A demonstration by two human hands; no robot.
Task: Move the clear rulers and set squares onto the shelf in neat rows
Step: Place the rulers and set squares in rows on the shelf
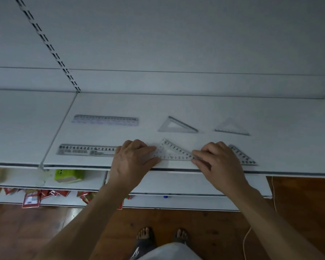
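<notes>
Head view: 2 rulers (105,120) (86,149), 4 set squares (184,124) (231,130) (174,152) (242,156), 1 pinched by both hands (131,158) (218,160)

Clear plastic back ruler (105,120), back middle set square (177,125), back right set square (232,128) lay flat in a row on white shelf (270,113); front ruler (86,150), front middle set square (174,152), front right set square (244,156) formed the front row.

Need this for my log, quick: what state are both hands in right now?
Left hand: closed, fingers curled on the left corner of the middle front set square.
Right hand: closed, pinching the same set square's right corner.
</notes>
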